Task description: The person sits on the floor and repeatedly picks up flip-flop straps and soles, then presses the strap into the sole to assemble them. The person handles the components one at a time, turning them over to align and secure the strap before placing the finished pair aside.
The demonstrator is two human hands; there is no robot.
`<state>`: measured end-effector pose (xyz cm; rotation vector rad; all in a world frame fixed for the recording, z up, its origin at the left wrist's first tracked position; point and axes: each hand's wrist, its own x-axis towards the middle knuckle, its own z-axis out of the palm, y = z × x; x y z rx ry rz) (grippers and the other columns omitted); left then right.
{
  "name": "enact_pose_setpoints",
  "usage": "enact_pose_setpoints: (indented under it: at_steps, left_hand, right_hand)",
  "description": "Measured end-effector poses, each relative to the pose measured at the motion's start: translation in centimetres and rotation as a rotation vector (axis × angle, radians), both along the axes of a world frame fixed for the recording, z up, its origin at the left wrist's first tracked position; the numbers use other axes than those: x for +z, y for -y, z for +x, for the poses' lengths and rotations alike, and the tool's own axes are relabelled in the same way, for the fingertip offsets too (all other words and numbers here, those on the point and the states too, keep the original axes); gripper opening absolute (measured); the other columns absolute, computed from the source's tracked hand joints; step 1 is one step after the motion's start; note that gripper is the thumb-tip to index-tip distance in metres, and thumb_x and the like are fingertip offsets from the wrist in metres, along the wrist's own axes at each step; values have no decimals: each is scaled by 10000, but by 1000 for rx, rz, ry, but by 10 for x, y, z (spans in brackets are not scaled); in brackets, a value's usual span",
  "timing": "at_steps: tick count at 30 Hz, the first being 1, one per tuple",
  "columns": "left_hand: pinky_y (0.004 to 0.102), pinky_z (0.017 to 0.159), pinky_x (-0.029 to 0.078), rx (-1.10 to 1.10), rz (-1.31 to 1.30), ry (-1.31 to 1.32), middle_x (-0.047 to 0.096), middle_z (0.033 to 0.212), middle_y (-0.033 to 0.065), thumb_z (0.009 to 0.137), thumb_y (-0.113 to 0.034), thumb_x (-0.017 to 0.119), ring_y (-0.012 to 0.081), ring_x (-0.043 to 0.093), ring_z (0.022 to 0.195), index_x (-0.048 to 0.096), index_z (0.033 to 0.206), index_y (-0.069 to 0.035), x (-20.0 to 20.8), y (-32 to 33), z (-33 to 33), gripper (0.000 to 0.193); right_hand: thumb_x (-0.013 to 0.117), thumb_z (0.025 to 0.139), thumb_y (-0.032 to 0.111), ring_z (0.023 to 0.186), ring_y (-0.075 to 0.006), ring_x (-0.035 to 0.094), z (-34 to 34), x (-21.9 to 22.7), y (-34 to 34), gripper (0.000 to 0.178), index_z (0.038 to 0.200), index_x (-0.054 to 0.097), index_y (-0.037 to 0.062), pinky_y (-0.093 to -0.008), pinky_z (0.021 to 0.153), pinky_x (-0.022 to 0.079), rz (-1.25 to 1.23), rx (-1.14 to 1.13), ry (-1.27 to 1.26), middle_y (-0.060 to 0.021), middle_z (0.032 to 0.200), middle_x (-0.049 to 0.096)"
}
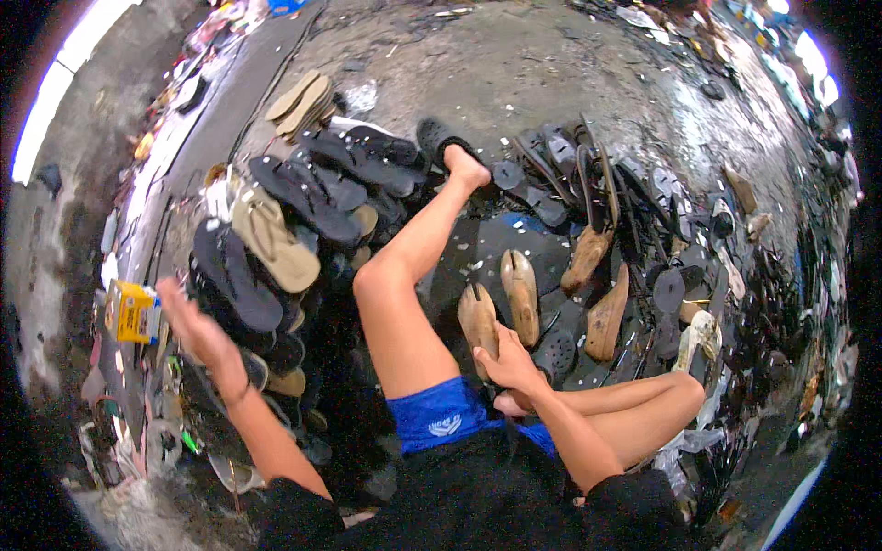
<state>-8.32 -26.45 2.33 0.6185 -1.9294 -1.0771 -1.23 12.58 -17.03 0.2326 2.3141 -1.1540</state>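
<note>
My right hand is wrapped round a wooden shoe last with a slit in its toe end, held in front of my lap. A second wooden last lies just beyond it on the ground. My left hand is out to the left with its fingers stretched, somewhat blurred, and nothing shows in it. Nearest to it are a yellow box on its left and a dark sandal sole on its right. A beige flip-flop rests on the pile beyond that sole.
Dark sandals are heaped to the left of my bent leg, with beige soles stacked farther off. On the right stand more sandals and wooden lasts. Scraps litter the concrete floor at both sides.
</note>
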Motion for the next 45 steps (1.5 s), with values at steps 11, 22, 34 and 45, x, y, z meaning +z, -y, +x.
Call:
enact_pose_setpoints:
  at_steps: [11, 22, 34, 45]
  left_hand:
    - [404, 1084, 417, -656, 19, 395, 597, 1307, 194, 936, -72, 594, 307, 568, 1229, 574, 1275, 66, -88, -168, 61, 367]
    - [343, 1047, 459, -836, 1103, 425, 538, 1370, 163, 976, -102, 629, 234, 527, 1268, 325, 1493, 37, -128, -241, -30, 615]
    - [439, 1003, 525, -1708, 362, 458, 720, 1136, 132, 737, -50, 823, 316, 681, 1108, 679, 1147, -17, -39, -193, 126, 435]
    - [475, 943, 527, -1741, 395, 475, 697, 1112, 197, 825, -506, 756, 372, 675, 1064, 605, 999, -56, -36, -182, 146, 505]
  right_hand:
    - [775, 854, 291, 993, -358, 653, -277, -197, -119, 470, 1165, 599, -15, -451, 879, 545, 212, -1115, 72, -190, 1179, 651]
    - [716, 777, 18, 944, -251, 624, 6, 9, -42, 271, 1031, 629, 54, -372, 819, 500, -92, -155, -1085, -119, 1006, 614]
    - [804, 682, 99, 1126, -315, 634, 96, 156, -63, 631, 1282, 615, 55, -400, 969, 524, -613, 264, -420, -143, 1232, 633]
    - [825, 600, 84, 1083, -323, 623, 93, 155, -52, 489, 1037, 607, 73, -410, 922, 537, -608, 416, -455, -103, 1179, 587]
